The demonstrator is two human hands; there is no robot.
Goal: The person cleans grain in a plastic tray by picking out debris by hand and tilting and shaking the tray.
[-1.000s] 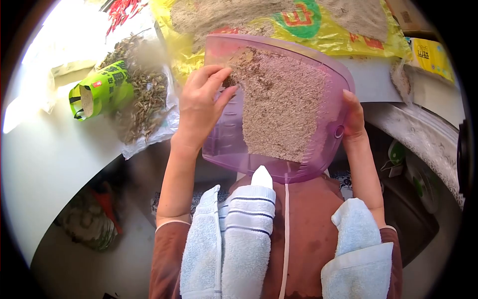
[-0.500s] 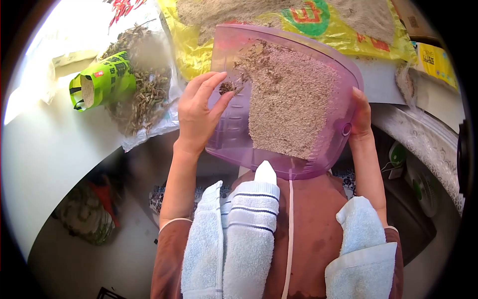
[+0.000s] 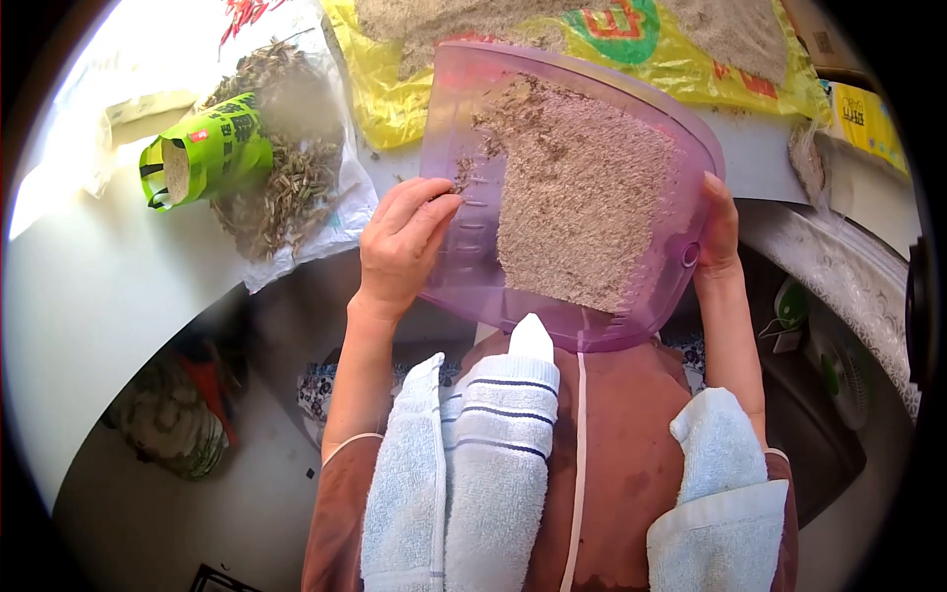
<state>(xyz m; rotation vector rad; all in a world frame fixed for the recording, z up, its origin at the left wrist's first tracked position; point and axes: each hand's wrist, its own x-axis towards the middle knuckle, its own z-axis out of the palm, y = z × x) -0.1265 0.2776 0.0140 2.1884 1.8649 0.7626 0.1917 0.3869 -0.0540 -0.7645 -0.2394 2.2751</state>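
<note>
A see-through purple plastic scoop-shaped pan (image 3: 464, 242) is tilted in front of my chest. Pale small grains (image 3: 582, 197), like seeds, cover its middle, and darker bits of chaff (image 3: 523, 109) are gathered toward its far left. My right hand (image 3: 719, 227) grips the pan's right edge, thumb on top and fingers hidden beneath. Over the pan's left side, my left hand (image 3: 404, 242) is closed, its thumb and fingertips pinched together at a few dark bits of chaff. How much it holds is mostly hidden by the fingers.
Left on the white table (image 3: 89, 326) lies a green bag (image 3: 222, 148) on dry pods and stalks (image 3: 286, 197) over a plastic sheet. A yellow sack (image 3: 390, 109) bearing more grain is behind the pan. Light blue towels (image 3: 498, 474) hang down my front.
My left hand has drawn slightly down, and its fingers have closed in from a looser pinch around a clump of chaff. My right hand stays on the pan's edge.
</note>
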